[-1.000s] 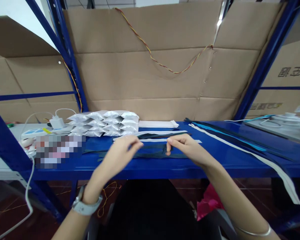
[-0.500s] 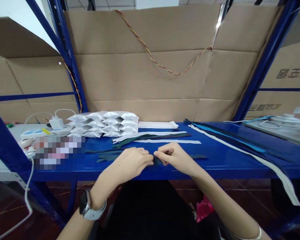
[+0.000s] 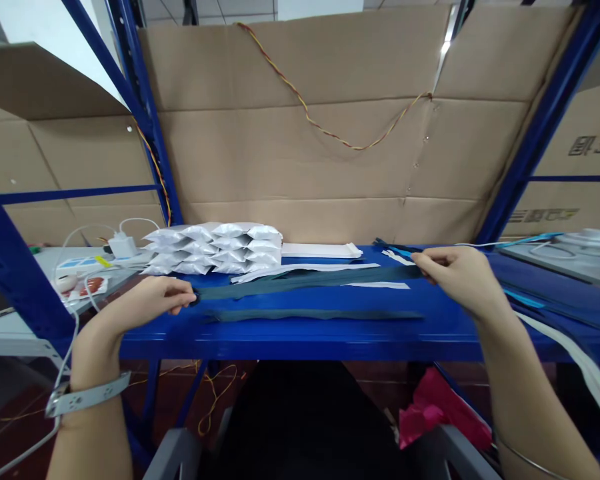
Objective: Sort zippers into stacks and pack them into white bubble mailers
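A long dark green zipper (image 3: 305,280) is stretched out above the blue shelf (image 3: 330,333). My left hand (image 3: 150,303) pinches its left end and my right hand (image 3: 457,273) pinches its right end, both closed. A second dark green zipper (image 3: 315,314) lies flat on the shelf just in front of it. White zippers (image 3: 375,285) lie behind, partly hidden by the stretched one.
A stack of white sealed pouches (image 3: 220,248) stands at the back left, a flat white packet (image 3: 323,250) beside it. More zippers, white and blue (image 3: 550,320), trail off to the right. A power strip with charger (image 3: 100,260) sits far left. Cardboard walls the back.
My hands were together at the middle of the shelf, working on a dark zipper. They have moved far apart, pulling the zipper out to full length.
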`<state>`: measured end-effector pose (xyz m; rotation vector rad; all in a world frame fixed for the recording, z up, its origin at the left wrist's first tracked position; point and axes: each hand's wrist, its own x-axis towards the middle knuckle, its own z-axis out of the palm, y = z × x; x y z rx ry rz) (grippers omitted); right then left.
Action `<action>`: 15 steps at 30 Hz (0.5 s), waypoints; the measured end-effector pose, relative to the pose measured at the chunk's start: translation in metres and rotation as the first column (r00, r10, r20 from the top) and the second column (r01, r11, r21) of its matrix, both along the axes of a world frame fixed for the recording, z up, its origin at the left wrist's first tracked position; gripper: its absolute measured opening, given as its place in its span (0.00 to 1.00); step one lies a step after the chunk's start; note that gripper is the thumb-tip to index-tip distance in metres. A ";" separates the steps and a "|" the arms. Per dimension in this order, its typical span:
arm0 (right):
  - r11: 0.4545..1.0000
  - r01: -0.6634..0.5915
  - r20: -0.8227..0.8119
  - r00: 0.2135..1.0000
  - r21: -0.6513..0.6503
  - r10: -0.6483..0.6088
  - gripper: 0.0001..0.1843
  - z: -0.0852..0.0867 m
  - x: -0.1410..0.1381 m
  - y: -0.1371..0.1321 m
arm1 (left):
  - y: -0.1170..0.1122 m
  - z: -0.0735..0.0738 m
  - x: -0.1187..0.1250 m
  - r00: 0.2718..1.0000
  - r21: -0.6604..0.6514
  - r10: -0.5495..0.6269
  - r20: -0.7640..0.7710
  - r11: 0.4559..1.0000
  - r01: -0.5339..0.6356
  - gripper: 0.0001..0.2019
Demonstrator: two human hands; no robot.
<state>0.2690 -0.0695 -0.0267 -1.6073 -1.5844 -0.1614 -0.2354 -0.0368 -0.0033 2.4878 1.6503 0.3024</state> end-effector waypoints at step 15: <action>0.963 -0.055 0.220 0.969 -0.263 0.115 0.24 -0.013 -0.005 0.015 | 0.038 -0.033 0.059 0.995 0.250 -0.012 0.104 0.968 -0.014 0.14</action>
